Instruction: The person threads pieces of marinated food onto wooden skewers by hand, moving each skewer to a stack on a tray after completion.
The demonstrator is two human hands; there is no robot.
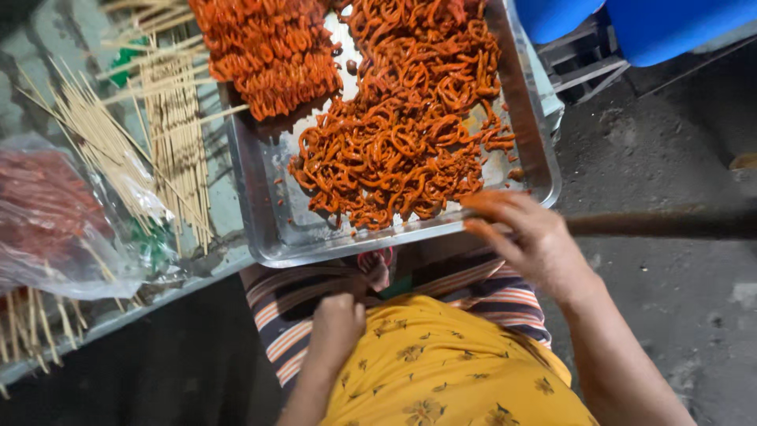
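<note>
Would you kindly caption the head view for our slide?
Right hand reaching over rectangular steel tray of orange curled marinated strips; left hand fisted in lap.

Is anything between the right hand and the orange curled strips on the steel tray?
Nothing visible. The right hand hovers at the near rim of the steel tray, with the orange curled strips just beyond its fingertips.
</note>
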